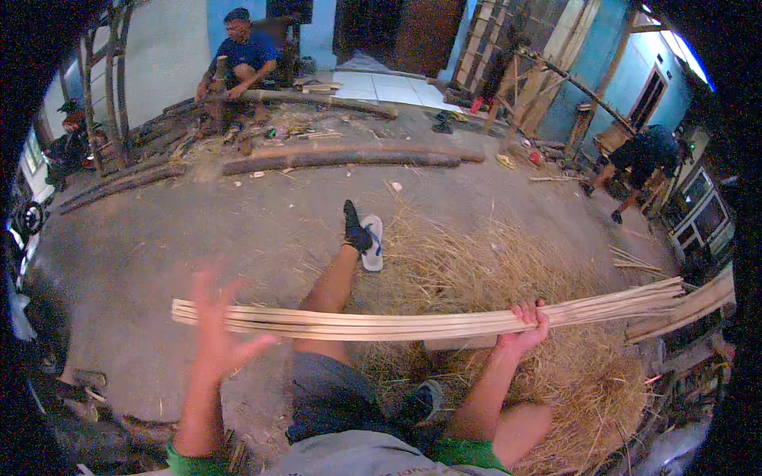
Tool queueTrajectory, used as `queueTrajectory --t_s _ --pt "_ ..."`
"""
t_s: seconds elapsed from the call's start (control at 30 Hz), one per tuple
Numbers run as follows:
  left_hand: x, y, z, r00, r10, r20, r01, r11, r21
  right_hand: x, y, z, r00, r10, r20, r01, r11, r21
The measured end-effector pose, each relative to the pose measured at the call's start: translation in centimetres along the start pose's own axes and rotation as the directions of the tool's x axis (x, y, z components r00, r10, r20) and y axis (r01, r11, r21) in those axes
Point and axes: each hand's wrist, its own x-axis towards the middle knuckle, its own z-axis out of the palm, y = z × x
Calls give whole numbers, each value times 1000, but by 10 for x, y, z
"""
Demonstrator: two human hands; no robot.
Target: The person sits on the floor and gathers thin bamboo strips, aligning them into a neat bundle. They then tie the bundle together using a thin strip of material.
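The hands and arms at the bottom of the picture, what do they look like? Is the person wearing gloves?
No gloves: the left hand and the right hand are bare, and so are both forearms. Short green sleeves end near the elbows. The left hand looks blurry.

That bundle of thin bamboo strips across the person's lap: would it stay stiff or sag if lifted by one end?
The bundle of strips would probably sag: the strips are long and thin, and already bow slightly. It seems light, since the right hand alone grips it while the left hand is open. Loose strips may fan apart, as at the left end.
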Motion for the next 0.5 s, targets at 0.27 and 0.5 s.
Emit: queueTrajectory --t_s 0.27,0.5 --pt "24 60 76 794 112 598 -253 955 157 -6 -9 15 973 -50 -225 57 998 27" --pt "-8 69 118 838 166 519 -267 955 126 4 -16 -11 971 23 -238 -12 999 50"
